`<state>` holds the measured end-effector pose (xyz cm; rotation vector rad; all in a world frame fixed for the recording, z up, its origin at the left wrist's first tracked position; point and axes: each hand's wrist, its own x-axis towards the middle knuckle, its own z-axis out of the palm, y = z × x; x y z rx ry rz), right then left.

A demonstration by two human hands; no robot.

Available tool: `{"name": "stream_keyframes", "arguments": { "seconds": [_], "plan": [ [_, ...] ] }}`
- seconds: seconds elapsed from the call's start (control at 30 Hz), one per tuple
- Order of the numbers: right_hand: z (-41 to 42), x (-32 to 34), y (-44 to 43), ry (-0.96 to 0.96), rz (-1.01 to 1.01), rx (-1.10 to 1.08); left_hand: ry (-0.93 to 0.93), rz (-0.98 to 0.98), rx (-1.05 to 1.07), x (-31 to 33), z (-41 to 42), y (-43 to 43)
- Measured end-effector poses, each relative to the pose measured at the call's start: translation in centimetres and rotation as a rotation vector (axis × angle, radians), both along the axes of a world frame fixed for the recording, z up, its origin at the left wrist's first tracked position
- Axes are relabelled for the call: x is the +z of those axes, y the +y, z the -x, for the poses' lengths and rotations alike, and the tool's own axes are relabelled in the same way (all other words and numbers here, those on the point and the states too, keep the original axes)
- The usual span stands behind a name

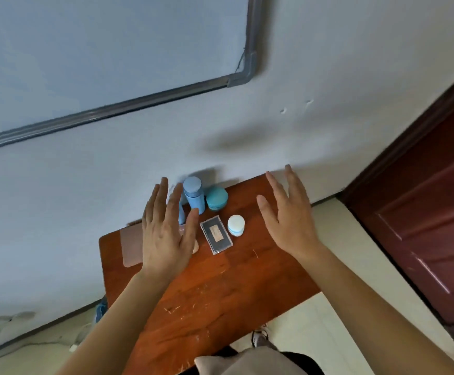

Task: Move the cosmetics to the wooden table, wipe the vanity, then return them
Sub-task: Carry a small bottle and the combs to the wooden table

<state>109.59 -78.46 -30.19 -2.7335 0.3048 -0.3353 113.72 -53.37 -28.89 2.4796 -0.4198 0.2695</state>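
Against a pale wall (pixel 274 77), a small reddish wooden table (pixel 220 288) was set, its top scratched toward the near edge. A whiteboard (pixel 98 50) was seen on the wall above, and a dark red door (pixel 431 226) to the right. Both hands were held flat and spread wide above the table, palms down, with nothing gripped. The left hand (pixel 166 231) was placed over the left part of the cosmetics, so that a pink flat case (pixel 132 246) was partly covered by it. Just beyond its fingertips a tall blue bottle (pixel 194 194) was stood upright near the wall, and a teal round jar (pixel 216 198) was seen just beside the bottle. Between the two hands a dark rectangular compact (pixel 216 234) was laid flat, and a small white jar (pixel 236 225) was stood just beside it. The right hand (pixel 290 217) was held apart from these, to their right, over bare wood.
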Motion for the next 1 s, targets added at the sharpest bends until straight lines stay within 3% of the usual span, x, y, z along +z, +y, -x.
{"name": "stream_keyframes", "arguments": {
  "seconds": [0.17, 0.47, 0.83, 1.0],
  "plan": [
    [10.9, 0.0, -2.7, 0.112, 0.105, -0.188, 0.053, 0.006, -0.240, -0.5, 2.2, -6.6],
    [33.9, 6.8, -12.3, -0.089, 0.236, -0.765, -0.166, 0.011, -0.823, 7.3, 15.5, -25.3],
    [72.4, 6.8, -16.4, -0.137, 0.264, -1.244, -0.217, 0.103, -1.306, 9.2, 51.7, -41.9],
    [84.9, 6.5, -16.9, -0.146, 0.226, -1.442, -0.223, 0.076, -1.507, 9.3, 64.7, -45.7]
  ]
}}
